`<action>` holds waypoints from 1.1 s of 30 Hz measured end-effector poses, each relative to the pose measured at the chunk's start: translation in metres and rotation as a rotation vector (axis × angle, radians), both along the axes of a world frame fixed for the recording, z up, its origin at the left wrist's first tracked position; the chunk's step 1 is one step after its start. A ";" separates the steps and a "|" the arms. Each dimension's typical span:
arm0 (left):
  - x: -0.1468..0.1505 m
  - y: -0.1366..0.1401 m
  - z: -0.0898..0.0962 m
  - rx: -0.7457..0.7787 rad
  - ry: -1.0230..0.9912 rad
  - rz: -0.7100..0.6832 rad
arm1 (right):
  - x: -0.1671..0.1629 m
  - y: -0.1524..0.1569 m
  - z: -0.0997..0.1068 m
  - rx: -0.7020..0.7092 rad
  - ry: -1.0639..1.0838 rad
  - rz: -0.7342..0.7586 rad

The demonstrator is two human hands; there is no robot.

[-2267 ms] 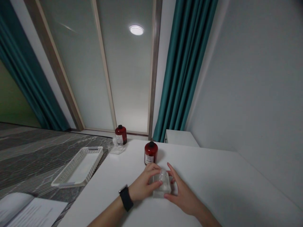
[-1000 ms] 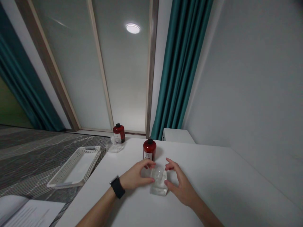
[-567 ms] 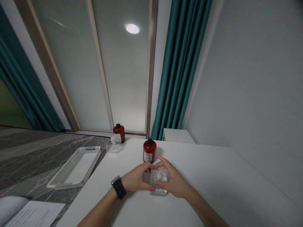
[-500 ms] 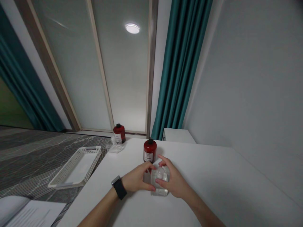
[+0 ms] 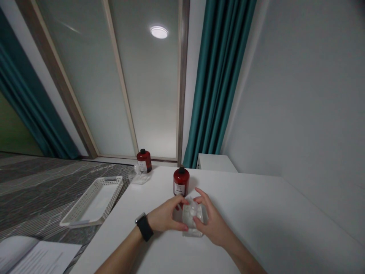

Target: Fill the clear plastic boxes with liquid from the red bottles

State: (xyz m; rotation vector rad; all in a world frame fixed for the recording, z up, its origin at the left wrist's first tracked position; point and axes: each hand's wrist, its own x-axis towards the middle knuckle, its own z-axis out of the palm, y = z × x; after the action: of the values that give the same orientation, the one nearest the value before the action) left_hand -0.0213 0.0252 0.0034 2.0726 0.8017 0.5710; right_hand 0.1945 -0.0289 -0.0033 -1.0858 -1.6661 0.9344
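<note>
A clear glass jar (image 5: 192, 232) with a rounded clear knob (image 5: 194, 208) on top rests on the white table in front of me. My left hand (image 5: 169, 217), with a dark-strapped watch on its wrist, curls around the jar's left side, thumb in front and fingers behind. At the jar's right, my right hand (image 5: 212, 219) has thumb and fingers spread around the knob; its index finger is lifted. Whether the right fingertips touch the glass is hard to tell. Just behind the jar stands a red bottle (image 5: 181, 180) with a black cap and pale label.
Another red bottle (image 5: 144, 161) stands at the table's far left corner beside a crumpled clear plastic item (image 5: 139, 176). Beyond the table's left edge lie a white perforated basket (image 5: 82, 221) and an open book (image 5: 42, 258). A white cabinet (image 5: 216, 163) is behind the table.
My right hand has shifted slightly right, its thumb drawn back from the jar's front and its fingers spread wider. My left hand stays around the jar. The view has moved slightly.
</note>
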 end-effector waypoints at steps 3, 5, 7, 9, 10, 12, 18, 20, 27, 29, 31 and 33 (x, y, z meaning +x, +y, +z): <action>0.000 0.000 -0.001 -0.008 -0.008 -0.001 | -0.001 -0.002 0.000 0.011 -0.003 0.042; 0.001 0.000 0.000 -0.009 -0.008 -0.007 | -0.002 -0.004 0.000 -0.023 -0.024 0.000; 0.001 0.000 0.000 -0.010 -0.001 -0.008 | -0.004 -0.005 0.000 -0.045 -0.034 -0.028; 0.001 0.001 0.000 -0.009 -0.003 -0.012 | -0.005 -0.006 -0.001 -0.039 -0.016 0.008; 0.001 0.001 0.000 -0.006 -0.007 -0.013 | -0.006 -0.006 -0.001 -0.028 -0.006 0.038; 0.000 0.001 -0.001 -0.001 -0.015 -0.019 | -0.006 -0.006 -0.002 -0.004 0.002 0.058; 0.000 0.000 0.000 -0.019 -0.011 -0.006 | -0.006 -0.005 -0.003 0.012 -0.041 -0.083; 0.000 -0.001 0.002 -0.012 -0.004 -0.005 | -0.006 -0.006 -0.005 0.009 -0.029 -0.045; 0.001 -0.004 0.007 -0.003 0.008 -0.004 | -0.005 -0.006 -0.010 0.039 0.037 -0.105; 0.001 -0.004 0.008 -0.008 0.011 0.002 | -0.006 -0.006 -0.009 0.023 0.031 -0.149; 0.001 -0.004 0.008 -0.008 0.014 0.003 | -0.007 -0.006 -0.008 0.019 0.025 -0.171; 0.001 -0.004 0.007 -0.003 0.015 0.002 | -0.007 -0.007 -0.006 0.031 0.032 -0.153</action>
State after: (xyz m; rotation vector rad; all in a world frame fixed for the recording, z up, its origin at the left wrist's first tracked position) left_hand -0.0206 0.0217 0.0106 2.0756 0.8136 0.5555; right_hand 0.1874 -0.0357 -0.0091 -1.1542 -1.5431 0.8212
